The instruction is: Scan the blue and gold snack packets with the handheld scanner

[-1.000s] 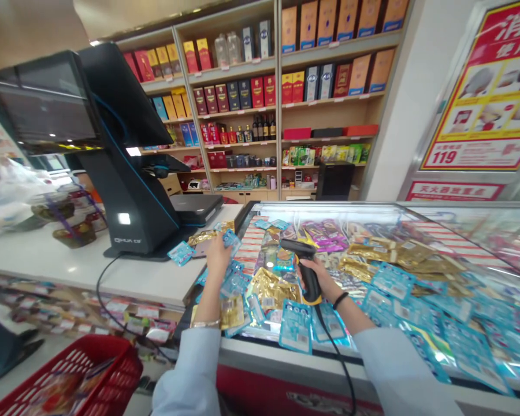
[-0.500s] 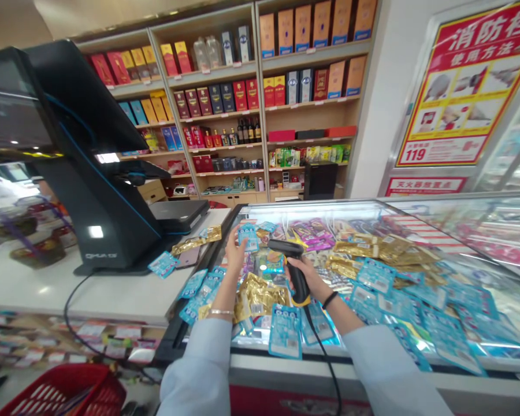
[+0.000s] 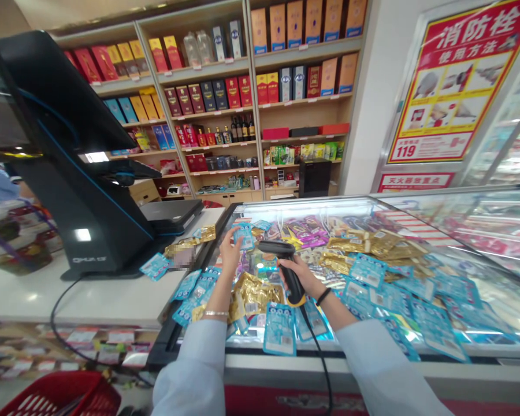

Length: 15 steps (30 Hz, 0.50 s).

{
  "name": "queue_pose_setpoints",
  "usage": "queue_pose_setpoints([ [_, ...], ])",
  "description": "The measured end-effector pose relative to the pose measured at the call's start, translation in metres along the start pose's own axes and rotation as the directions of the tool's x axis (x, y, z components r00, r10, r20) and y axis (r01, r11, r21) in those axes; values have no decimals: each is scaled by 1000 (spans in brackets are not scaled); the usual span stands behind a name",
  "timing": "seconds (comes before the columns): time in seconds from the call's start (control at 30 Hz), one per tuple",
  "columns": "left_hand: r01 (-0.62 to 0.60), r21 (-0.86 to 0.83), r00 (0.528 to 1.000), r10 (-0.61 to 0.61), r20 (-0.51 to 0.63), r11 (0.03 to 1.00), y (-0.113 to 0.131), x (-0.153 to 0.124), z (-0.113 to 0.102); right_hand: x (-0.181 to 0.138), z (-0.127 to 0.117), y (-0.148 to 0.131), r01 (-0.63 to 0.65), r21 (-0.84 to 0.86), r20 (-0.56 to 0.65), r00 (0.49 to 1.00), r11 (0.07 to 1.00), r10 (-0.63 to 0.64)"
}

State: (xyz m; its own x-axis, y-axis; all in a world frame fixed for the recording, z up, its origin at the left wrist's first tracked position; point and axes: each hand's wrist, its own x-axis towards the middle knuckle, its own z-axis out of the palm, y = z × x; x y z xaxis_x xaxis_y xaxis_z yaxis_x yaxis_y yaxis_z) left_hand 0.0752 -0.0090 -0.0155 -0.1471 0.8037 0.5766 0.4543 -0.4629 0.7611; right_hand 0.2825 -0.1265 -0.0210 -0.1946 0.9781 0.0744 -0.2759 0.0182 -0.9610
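My left hand [image 3: 230, 249] is raised over the glass freezer lid [image 3: 459, 254] and pinches a small blue packet [image 3: 244, 235] upright. My right hand [image 3: 297, 271] grips the handle of a black barcode scanner [image 3: 281, 260], whose head sits right beside the blue packet. The scanner's cable runs down over the freezer's front edge. Beneath both hands lie several blue, gold and purple snack packets [image 3: 372, 271] spread across the lid.
A black checkout terminal [image 3: 65, 173] stands on the white counter [image 3: 69, 294] to the left, with a few packets by its base. A red basket [image 3: 56, 396] sits low at the left. Shelves of boxed goods [image 3: 242, 86] fill the back wall.
My left hand came from the packets by the terminal to the right with a blue packet and now holds it beside the scanner head. The view has shifted right.
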Motion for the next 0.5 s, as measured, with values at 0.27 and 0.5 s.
queue_pose_setpoints([
  [0.27,80,0,997,-80,17,997,8,-2,0,4,-4,6,49,28,-28,998,998,-48],
  [0.5,329,-6,931,-326,-166,944,-23,8,6,6,-11,8,74,98,-58,996,992,-68],
])
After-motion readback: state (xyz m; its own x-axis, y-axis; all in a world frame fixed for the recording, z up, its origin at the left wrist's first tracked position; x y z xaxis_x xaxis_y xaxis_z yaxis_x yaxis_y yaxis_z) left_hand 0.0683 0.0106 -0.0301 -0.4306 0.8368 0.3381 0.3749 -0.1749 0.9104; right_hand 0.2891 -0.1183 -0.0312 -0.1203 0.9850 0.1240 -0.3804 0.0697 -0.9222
